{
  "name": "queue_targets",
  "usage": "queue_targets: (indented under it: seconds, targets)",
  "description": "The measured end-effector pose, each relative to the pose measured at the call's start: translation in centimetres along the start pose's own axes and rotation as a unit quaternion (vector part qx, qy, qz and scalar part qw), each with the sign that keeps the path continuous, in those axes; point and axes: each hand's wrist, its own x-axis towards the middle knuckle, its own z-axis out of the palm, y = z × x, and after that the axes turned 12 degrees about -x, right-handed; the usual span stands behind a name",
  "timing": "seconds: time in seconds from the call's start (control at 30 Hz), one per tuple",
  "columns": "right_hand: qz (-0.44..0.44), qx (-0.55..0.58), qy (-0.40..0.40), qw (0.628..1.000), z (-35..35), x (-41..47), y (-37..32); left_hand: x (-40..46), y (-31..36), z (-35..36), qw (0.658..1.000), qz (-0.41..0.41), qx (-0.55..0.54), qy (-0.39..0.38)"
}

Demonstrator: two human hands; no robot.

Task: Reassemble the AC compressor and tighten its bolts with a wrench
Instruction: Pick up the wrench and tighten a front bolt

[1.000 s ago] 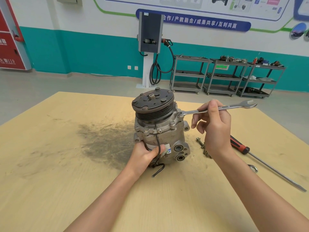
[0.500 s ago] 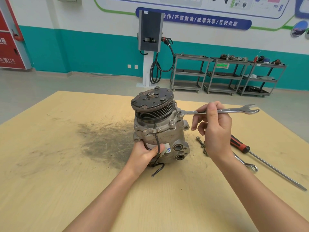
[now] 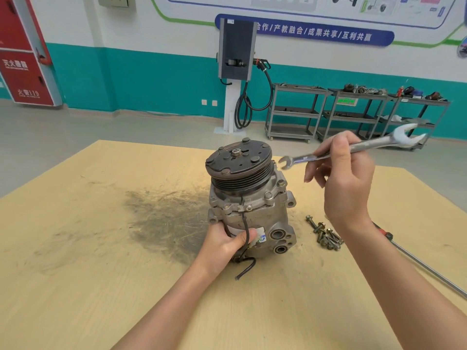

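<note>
On the scuffed yellow wooden tabletop (image 3: 101, 286), the left hand (image 3: 222, 242) wraps its fingers round the lower body of the grey cast-metal AC compressor (image 3: 250, 210), which stands upright near the middle with its dark grooved pulley (image 3: 240, 165) on top; that grip also traps the thin black cable (image 3: 67, 228) against the housing. The base looks narrow for such a top-heavy part, so a hard sideways pull on a bolt could tip or twist it if this hold slackens. To the right, the right hand (image 3: 346, 178) pinches the shaft of the silver double open-ended wrench (image 3: 353, 150), held in the air with its small end just beside the pulley, touching no bolt. Held that lightly, an open end set only partly on a flange bolt head (image 3: 280, 183) may slip and round it, or knock knuckles on the housing. The loose pile of small steel bolts (image 3: 326, 236) lies just beside the wrist, where a sweep of the forearm could scatter them.
</note>
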Motion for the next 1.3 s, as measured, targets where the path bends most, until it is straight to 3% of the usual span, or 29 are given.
queue_targets:
  seconds: [0.1,0.23,0.37,0.63,1.07,1.17,1.3]
  targets:
    - [0.084,0.036,0.03,0.995,0.6,2.4,1.7,0.1,-0.2,-0.1,1.0,-0.005,0.01,0.006]
    - [0.254,-0.027,-0.085,0.963,2.6,3.3,5.7,0.2,-0.4,-0.2,1.0,-0.014,0.022,0.003]
    - [0.288,-0.016,-0.156,0.945,3.9,1.8,7.3,0.3,-0.6,-0.5,0.999,-0.016,0.032,0.008]
    - [0.363,0.065,-0.152,0.917,4.5,0.4,7.1,0.2,-0.2,-0.5,0.999,-0.02,0.045,0.005]
    - [0.279,0.026,-0.023,0.96,3.5,-2.9,6.1,0.9,0.9,-3.4,0.995,-0.096,0.036,-0.016]
    - [0.272,0.008,0.006,0.962,3.3,-4.4,5.4,1.0,1.0,-4.4,0.993,-0.118,-0.018,0.009]
    - [0.29,0.009,0.036,0.956,3.1,-6.3,4.2,1.1,1.0,-4.8,0.983,-0.138,-0.12,-0.012]
